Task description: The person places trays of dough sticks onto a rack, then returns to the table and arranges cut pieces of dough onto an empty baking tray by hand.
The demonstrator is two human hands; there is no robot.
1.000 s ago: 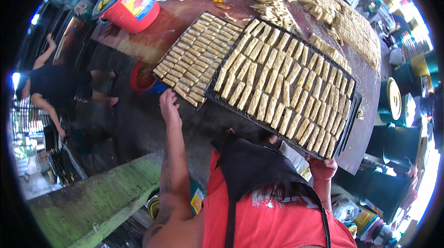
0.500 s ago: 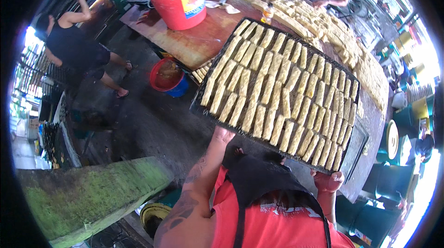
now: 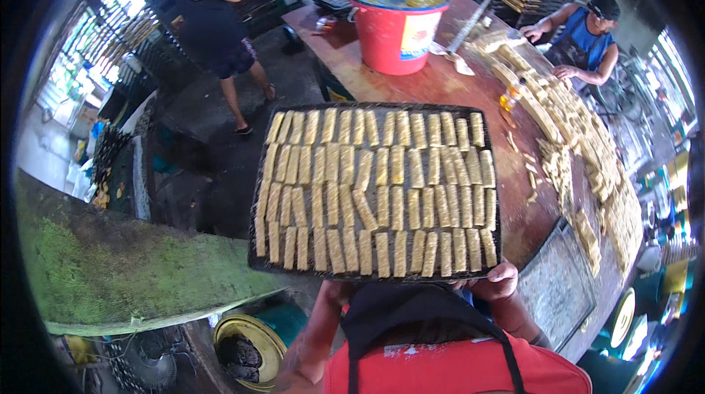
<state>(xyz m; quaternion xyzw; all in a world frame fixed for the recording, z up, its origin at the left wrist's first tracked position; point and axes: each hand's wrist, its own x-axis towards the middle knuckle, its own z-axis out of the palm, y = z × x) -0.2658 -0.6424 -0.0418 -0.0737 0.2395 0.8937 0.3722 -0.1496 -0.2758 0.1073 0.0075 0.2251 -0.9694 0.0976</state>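
Both my hands carry a dark rectangular baking tray (image 3: 374, 277) in front of my apron. Rows of pale dough sticks (image 3: 382, 251) cover it, a few of them lying askew. My right hand (image 3: 499, 282) grips the near right corner, its thumb by the rim and its other fingers underneath. Near the left part of the front edge, my left hand (image 3: 338, 291) holds the tray from below, with most of its fingers hidden. A second dark tray (image 3: 556, 291), without dough sticks, lies on the table (image 3: 470, 93) to my right.
A red bucket (image 3: 389, 41), an oil-coloured bottle (image 3: 512, 95) and piled dough pieces (image 3: 576, 115) stand or lie on the table. A co-worker (image 3: 587, 41) works at its far side. Another person (image 3: 213, 23) stands far left. A mossy green ledge (image 3: 125, 269) borders my left.
The tray has swung left in view, from slanted to nearly square in front of me. The table and bucket have shifted right in view. The red-and-blue tub on the floor no longer shows.
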